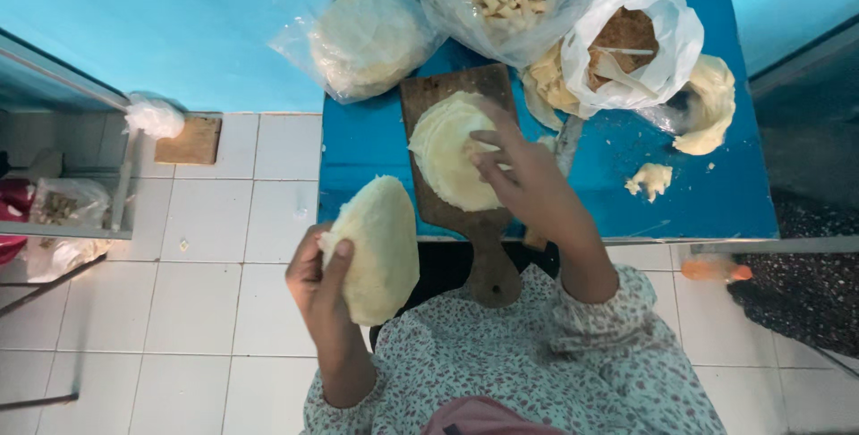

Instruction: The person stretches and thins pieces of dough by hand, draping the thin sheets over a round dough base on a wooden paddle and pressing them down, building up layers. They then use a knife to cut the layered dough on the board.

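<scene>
White tiled floor (215,292); turquoise wall (179,14); blue table (698,193); metal shelf (63,229) at left.

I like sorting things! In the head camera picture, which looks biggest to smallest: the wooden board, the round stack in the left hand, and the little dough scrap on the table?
1. Wooden board
2. Round stack in the left hand; it is nearer the camera, so it may look bigger than it is
3. Dough scrap, clearly smallest

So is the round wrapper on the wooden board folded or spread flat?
Spread flat: the wrapper lies open as a full round on the wooden board, the right hand fingertips resting on it.
</scene>
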